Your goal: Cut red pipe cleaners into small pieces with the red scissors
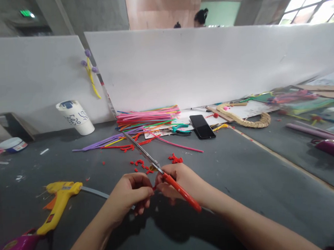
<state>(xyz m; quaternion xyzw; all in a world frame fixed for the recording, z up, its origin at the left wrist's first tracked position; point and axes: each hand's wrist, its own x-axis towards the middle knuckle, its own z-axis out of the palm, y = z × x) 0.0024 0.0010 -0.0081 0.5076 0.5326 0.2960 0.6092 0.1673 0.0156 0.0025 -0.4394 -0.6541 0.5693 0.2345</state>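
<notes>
My right hand (180,183) is closed around red-handled scissors (157,166), whose closed blades point up and to the left over the dark table. My left hand (134,194) is closed in a pinch right beside it, holding a small red piece (154,188) between fingertips. Several short red cut bits (175,159) lie scattered on the table just beyond both hands. A bundle of coloured pipe cleaners (148,118) lies further back, near the white partition.
A yellow glue gun (59,203) lies at front left, a paper cup (76,118) leans on the partition. A black phone (202,126), green-handled pliers (181,129) and a woven tan arc (247,121) lie at back right. Purple rods (314,133) sit far right.
</notes>
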